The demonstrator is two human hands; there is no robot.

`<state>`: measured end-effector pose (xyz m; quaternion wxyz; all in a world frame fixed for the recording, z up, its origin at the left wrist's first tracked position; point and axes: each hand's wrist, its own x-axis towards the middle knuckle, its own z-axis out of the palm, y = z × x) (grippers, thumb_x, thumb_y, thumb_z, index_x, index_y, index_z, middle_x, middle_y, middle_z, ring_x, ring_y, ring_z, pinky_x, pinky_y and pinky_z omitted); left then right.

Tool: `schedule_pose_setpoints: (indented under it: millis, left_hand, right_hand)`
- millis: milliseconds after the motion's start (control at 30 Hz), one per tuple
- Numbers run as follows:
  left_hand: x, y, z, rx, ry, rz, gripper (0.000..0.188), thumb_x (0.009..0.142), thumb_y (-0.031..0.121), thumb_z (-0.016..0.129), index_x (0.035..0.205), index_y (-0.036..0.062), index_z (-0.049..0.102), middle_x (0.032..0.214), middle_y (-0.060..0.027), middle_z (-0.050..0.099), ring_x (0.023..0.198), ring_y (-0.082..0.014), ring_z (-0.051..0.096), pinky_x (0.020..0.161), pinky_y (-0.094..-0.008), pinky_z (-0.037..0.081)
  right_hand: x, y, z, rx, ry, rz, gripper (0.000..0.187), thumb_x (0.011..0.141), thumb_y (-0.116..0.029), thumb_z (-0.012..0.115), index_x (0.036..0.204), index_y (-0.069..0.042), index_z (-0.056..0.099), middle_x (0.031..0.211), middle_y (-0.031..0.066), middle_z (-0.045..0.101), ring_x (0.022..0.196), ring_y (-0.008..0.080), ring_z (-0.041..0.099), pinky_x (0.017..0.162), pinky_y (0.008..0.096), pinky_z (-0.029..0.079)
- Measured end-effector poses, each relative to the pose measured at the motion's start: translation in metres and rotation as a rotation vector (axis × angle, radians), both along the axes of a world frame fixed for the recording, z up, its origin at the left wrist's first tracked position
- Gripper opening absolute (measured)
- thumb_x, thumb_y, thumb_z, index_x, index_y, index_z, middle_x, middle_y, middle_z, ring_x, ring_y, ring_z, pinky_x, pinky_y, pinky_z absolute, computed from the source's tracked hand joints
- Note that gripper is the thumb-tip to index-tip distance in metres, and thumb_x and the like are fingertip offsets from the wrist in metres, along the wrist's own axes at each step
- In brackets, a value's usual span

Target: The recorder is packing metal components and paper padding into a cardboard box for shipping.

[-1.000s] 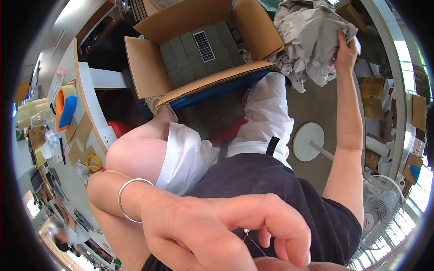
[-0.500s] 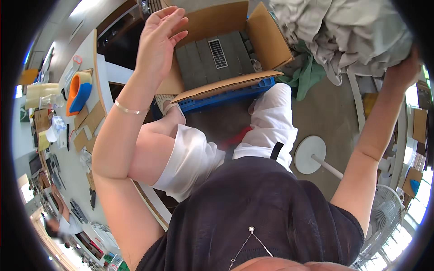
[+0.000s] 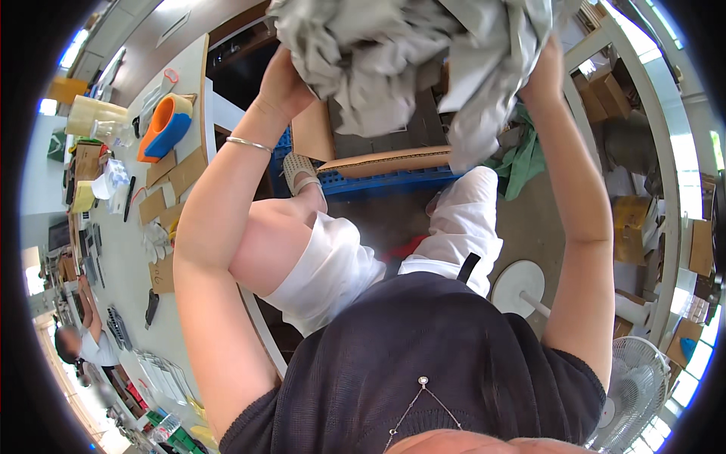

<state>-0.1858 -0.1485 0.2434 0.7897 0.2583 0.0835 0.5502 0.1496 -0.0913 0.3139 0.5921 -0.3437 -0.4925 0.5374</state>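
Note:
Between my two hands hangs a big bundle of crumpled grey-white sheets (image 3: 393, 68), which look like packing paper, blurred by motion. My left hand (image 3: 286, 87) grips its left side, and my right hand (image 3: 544, 76) holds its right side; most fingers are hidden behind the folds. Beneath the bundle stands an open cardboard box (image 3: 311, 132), whose near flap is folded outward. Dark grey slabs (image 3: 370, 145) inside the box show only in part, as the bundle covers the rest. The box rests on a blue plastic pallet (image 3: 378, 183).
Green sheeting (image 3: 523, 155) lies right of the box. A white round stand base (image 3: 519, 290) and a fan (image 3: 631, 386) are to my right. The left table (image 3: 125, 261) carries an orange-and-blue tape dispenser (image 3: 168, 127) and cardboard pieces. Another person (image 3: 94, 344) works at far left.
The bundle has swung from the far right to over the box, carried by my right hand. My left hand, open and raised before, has taken hold of its left side.

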Motion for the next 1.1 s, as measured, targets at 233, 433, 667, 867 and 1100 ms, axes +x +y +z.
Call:
schedule_pose_setpoints:
  millis: [233, 433, 667, 867, 1100]
  left_hand:
    - [-0.005, -0.015, 0.028, -0.011, 0.639, 0.582, 0.036, 0.077, 0.004, 0.067, 0.107, 0.0065, 0.047, 0.101, -0.0094, 0.059, 0.09, -0.0207, 0.06, 0.077, -0.0343, 0.051]
    - [-0.045, -0.029, 0.029, -0.013, 1.102, 0.535, 0.036, 0.076, 0.01, 0.071, 0.107, 0.008, 0.053, 0.092, -0.0047, 0.062, 0.083, -0.0117, 0.059, 0.07, -0.0253, 0.047]
    - [-0.027, -0.023, 0.049, -0.057, 1.097, 0.941, 0.023, 0.081, 0.022, 0.067, 0.091, 0.0033, 0.061, 0.078, 0.0, 0.058, 0.07, -0.006, 0.052, 0.063, -0.0198, 0.041]
    - [0.024, -0.018, 0.064, 0.147, 1.188, 1.23, 0.022, 0.082, 0.023, 0.064, 0.076, 0.0017, 0.059, 0.068, 0.0015, 0.052, 0.063, -0.0061, 0.042, 0.057, -0.0223, 0.035]
    - [0.069, -0.019, 0.064, 0.326, 1.388, 0.918, 0.031, 0.078, 0.028, 0.069, 0.074, 0.0007, 0.056, 0.062, 0.0024, 0.047, 0.059, -0.0051, 0.037, 0.053, -0.0219, 0.032]
  right_hand:
    - [0.076, 0.047, -0.088, 0.203, -1.0, -0.369, 0.025, 0.077, -0.019, 0.057, 0.096, -0.005, 0.064, 0.078, 0.0137, 0.065, 0.072, 0.0183, 0.061, 0.068, 0.0316, 0.046]
    - [0.179, 0.081, -0.088, 0.124, -1.178, -0.576, 0.031, 0.076, -0.03, 0.053, 0.091, -0.006, 0.063, 0.08, 0.0205, 0.062, 0.077, 0.0352, 0.06, 0.069, 0.0391, 0.045]
    - [0.219, 0.107, -0.072, 0.067, -0.993, -0.855, 0.043, 0.077, -0.041, 0.059, 0.098, -0.004, 0.064, 0.09, 0.0173, 0.065, 0.086, 0.0316, 0.062, 0.076, 0.0384, 0.046]
    - [0.05, 0.014, -0.02, 0.565, -0.702, 0.035, 0.107, 0.067, -0.037, 0.077, 0.143, -0.006, 0.008, 0.147, 0.0191, 0.016, 0.132, 0.0286, 0.025, 0.104, 0.0356, 0.028]
    - [-0.034, -0.01, -0.057, 0.457, -1.024, -0.038, 0.089, 0.062, -0.032, 0.077, 0.135, -0.006, 0.033, 0.125, 0.0208, 0.044, 0.108, 0.0368, 0.051, 0.093, 0.0397, 0.041]
